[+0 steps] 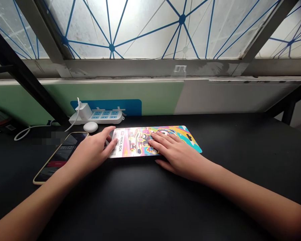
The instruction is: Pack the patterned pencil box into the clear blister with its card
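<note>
Left hand point(90, 152) open and loose, fingertips touching the short end of the pencil box point(134, 142), closed around nothing. Right hand point(177, 154) flat, palm down, fingers spread across the printed lid, thumb out on the table point(150, 201) along the near edge; no grip there either. Box lying flat on the black table, running from the left fingertips to under the right fingers.

Judging from this hold, to steady it well: keep the right hand's pressure light and even to avoid flexing the lid, brace the left fingertips square against the end to avoid skewing the box, and mind the phone point(56, 160) lying partly under the left hand and out to its outer side. Beyond the left fingertips: a white rounded case point(90, 127), then a power strip point(104, 116) with a charger point(83, 110) plugged in.

Legible: "PENCIL BOX" printed sideways on the white end by the left fingertips, barcode next to it. Cartoon figure on a skateboard mid-lid; no brand name readable. Phone screen digits too blurred to read.
</note>
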The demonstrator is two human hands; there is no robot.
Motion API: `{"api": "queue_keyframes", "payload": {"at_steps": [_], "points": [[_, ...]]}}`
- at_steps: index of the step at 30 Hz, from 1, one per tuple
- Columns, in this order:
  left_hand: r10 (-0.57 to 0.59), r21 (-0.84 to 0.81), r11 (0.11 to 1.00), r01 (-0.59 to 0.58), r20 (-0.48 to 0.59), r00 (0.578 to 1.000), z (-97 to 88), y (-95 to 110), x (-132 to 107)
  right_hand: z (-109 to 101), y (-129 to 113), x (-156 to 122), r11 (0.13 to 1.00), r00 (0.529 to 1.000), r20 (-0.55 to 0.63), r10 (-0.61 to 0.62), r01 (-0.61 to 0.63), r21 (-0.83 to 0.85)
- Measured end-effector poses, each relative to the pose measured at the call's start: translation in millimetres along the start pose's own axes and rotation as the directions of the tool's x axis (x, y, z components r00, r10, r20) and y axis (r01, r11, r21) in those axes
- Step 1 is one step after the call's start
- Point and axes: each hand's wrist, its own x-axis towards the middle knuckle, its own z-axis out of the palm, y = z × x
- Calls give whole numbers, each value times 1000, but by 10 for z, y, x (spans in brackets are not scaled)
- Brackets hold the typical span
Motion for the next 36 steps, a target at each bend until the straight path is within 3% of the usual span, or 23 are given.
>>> {"api": "queue_keyframes", "payload": {"at_steps": [4, 8, 14, 21, 29, 36], "points": [[32, -189, 982, -29, 14, 999, 31, 103, -32, -34, -27, 0, 999, 1000, 0, 21, -21, -41], [63, -452, 891, -44, 28, 998, 123, 224, -78, -25, -79, 8, 998, 1000, -10, -5, 4, -60], [-43, -711, 694, 115, 118, 992, 217, 306, -109, 29, -193, 30, 996, 998, -38, -45, 42, -82], [-80, -793, 578, 195, 182, 980, 232, 344, -81, 55, -275, 50, 996, 999, -36, -13, 9, -90], [-97, -809, 557, 188, 162, 982, 252, 385, -47, 76, -337, 104, 996, 998, -61, -3, -3, -93], [-124, -845, 486, 223, 186, 975, 253, 344, -21, 51, -294, 126, 997, 998, -64, -4, -1, -80]]}}
